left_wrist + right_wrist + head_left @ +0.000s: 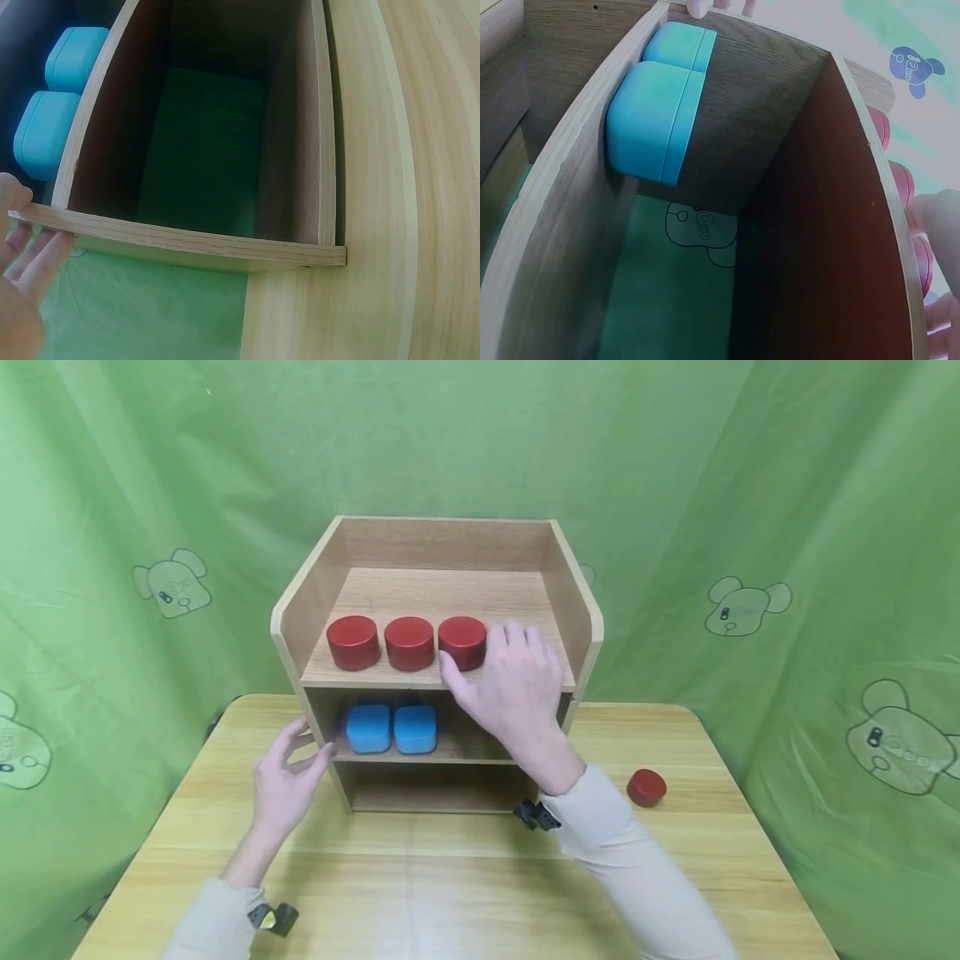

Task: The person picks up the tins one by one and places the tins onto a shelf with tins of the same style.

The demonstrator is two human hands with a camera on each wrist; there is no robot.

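Note:
A wooden shelf unit (435, 681) stands on the table, and a row of three red round containers sits near the front of its top board. With thumb on one side and fingers on the other, my right hand (517, 689) holds the rightmost red round container (462, 637). The other two, a middle one (409, 645) and a left one (353, 643), stand beside it. My left hand (283, 781) pinches the front edge of the unit's left side panel (187, 238), thumb inside and fingers outside. Two blue rounded boxes (368, 729) sit side by side at the left of the middle shelf.
Another red round container (647, 787) lies on the table (450, 877), right of the unit. The bottom compartment (438, 787) lies below the blue boxes. Raised side walls and a back board (450, 543) enclose the top. Green curtains (480, 435) hang behind and at both sides.

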